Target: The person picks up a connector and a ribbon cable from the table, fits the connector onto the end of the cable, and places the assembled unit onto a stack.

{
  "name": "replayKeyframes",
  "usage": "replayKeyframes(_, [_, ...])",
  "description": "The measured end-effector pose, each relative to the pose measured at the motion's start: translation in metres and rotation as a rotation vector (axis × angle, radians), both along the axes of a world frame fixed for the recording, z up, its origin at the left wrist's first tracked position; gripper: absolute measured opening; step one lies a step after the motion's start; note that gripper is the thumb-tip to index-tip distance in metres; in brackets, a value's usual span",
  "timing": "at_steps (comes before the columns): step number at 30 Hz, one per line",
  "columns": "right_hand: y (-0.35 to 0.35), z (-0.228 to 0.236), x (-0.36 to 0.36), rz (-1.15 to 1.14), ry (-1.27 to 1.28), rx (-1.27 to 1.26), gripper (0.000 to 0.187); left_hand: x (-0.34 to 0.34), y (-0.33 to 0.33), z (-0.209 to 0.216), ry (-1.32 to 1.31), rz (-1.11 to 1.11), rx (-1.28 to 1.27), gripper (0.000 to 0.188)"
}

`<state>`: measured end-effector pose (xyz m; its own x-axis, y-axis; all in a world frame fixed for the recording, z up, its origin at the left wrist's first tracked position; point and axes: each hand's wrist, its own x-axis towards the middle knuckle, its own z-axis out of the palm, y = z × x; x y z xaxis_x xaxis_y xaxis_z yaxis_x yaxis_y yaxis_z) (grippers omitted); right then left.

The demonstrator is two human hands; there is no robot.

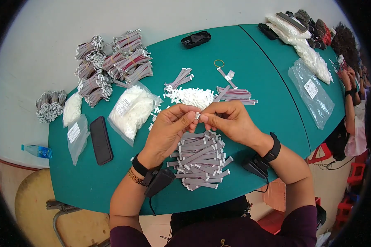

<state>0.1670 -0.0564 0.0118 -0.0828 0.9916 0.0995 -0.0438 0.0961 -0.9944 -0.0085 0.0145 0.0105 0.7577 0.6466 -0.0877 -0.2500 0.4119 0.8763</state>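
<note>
Over the green table, my left hand [172,125] and my right hand [231,120] meet with their fingertips pinched together. Between them is a small white connector [198,116], gripped from both sides. A grey ribbon cable [221,93] sticks up behind my right fingers; whether it joins the connector is hidden. Just beyond my hands lies a heap of loose white connectors [191,96]. Bundled grey ribbon cables [239,95] rest to its right, and a few more cables [179,78] to its left. Below my hands spreads a pile of short ribbon cables with white ends [200,160].
Bags of white parts [132,107] and a black phone [101,140] lie left, before stacked cable bundles [97,70]. A black case [196,39] sits at the back. An empty plastic bag [312,92] lies right. Another person's hands [347,77] are at far right.
</note>
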Motion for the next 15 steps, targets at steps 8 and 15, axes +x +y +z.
replayKeyframes(8, [0.0003, 0.0003, 0.0, -0.008, -0.014, -0.001, 0.014, 0.0003, -0.0002, -0.0003, 0.005, 0.008, -0.01, 0.017])
replayKeyframes(15, [-0.0004, 0.0001, -0.0005, -0.02, -0.008, -0.006, 0.014, 0.0004, -0.0002, -0.0018, -0.015, 0.002, -0.012, 0.016])
